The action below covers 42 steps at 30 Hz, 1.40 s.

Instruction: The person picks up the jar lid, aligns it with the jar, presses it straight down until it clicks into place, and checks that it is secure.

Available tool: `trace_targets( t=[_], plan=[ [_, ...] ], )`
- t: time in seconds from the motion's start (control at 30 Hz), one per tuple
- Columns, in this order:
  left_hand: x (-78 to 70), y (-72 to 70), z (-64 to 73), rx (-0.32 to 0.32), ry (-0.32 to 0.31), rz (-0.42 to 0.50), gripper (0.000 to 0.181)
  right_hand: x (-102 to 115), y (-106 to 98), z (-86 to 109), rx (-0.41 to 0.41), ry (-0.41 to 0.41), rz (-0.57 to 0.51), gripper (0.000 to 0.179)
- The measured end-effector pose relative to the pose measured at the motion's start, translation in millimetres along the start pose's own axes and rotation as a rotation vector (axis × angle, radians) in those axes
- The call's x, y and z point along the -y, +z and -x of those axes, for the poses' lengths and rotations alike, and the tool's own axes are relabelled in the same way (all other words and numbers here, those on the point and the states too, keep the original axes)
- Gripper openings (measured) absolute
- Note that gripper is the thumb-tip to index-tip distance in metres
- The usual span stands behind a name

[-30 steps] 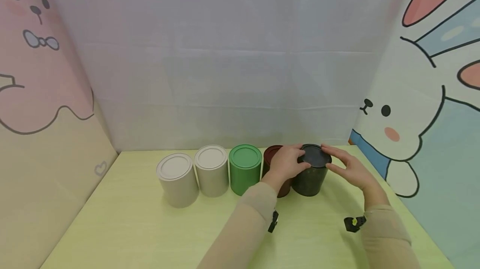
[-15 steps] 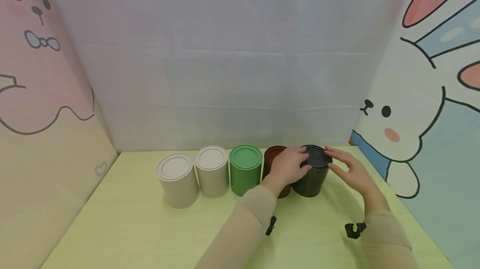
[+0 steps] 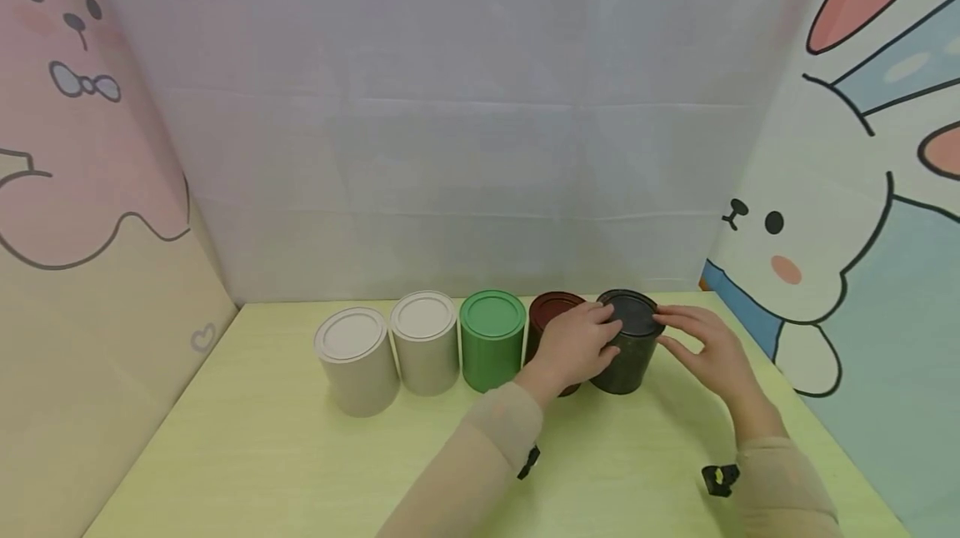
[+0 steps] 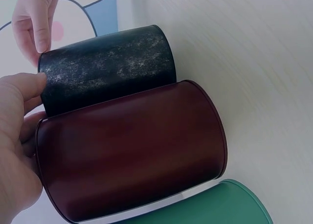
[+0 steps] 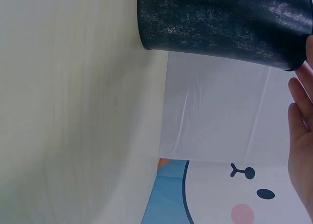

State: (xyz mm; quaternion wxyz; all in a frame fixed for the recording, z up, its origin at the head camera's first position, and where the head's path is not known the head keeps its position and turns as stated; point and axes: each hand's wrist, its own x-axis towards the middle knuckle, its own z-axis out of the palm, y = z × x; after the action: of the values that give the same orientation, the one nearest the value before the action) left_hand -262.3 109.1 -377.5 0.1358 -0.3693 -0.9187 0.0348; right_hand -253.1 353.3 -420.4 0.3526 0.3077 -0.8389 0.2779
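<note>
A black lidded can with a mottled surface stands upright at the right end of a row of cans. My left hand reaches over the dark red can, fingertips on the left side of the black lid. From the other side, my right hand touches that lid's rim with extended fingers. In the left wrist view, the left thumb meets the edge of the black can, which lies against the dark red can. The right wrist view shows right fingertips by the rim of the black can.
Left of the dark red can stand a green can and two whitish cans, one in line and one nearer at the end. The pale yellow table ends at a white cloth backdrop, with cartoon-printed side panels.
Both hands have drawn slightly lower and nearer around the black can's lid, their fingers shifting on its rim. The row of cans looks nearly unchanged.
</note>
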Motion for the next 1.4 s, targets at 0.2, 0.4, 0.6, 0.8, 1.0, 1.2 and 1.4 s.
trace_targets(
  t=[0.2, 0.4, 0.6, 0.8, 1.0, 1.2, 1.4],
  plan=[
    [-0.9, 3.1, 1.5, 0.008, 0.007, -0.008, 0.046, -2, 3, 3.7, -0.024, 0.022, 0.023, 0.047],
    [-1.1, 6.7, 2.5, 0.006, 0.006, 0.011, 0.046, -2, 5, 6.5, -0.026, 0.034, 0.050, 0.046],
    [-1.9, 6.9, 2.3, 0.007, -0.004, 0.039, 0.045, 1, 4, 5.0, -0.035, 0.023, 0.039, 0.046],
    [-0.7, 6.6, 1.9, 0.003, -0.001, 0.047, 0.044, -1, 3, 1.5, -0.034, -0.010, 0.021, 0.047],
    [1.4, 6.0, 1.8, -0.003, -0.007, 0.049, 0.042, -2, 3, -0.5, -0.034, -0.015, 0.023, 0.045],
    [1.8, 3.8, 1.6, -0.012, -0.003, 0.051, 0.040, -2, 2, -2.0, -0.022, 0.006, 0.035, 0.044],
    [1.6, 3.4, 1.7, -0.011, -0.006, 0.058, 0.040, 1, 0, -3.5, 0.001, 0.029, 0.053, 0.042]
  ],
)
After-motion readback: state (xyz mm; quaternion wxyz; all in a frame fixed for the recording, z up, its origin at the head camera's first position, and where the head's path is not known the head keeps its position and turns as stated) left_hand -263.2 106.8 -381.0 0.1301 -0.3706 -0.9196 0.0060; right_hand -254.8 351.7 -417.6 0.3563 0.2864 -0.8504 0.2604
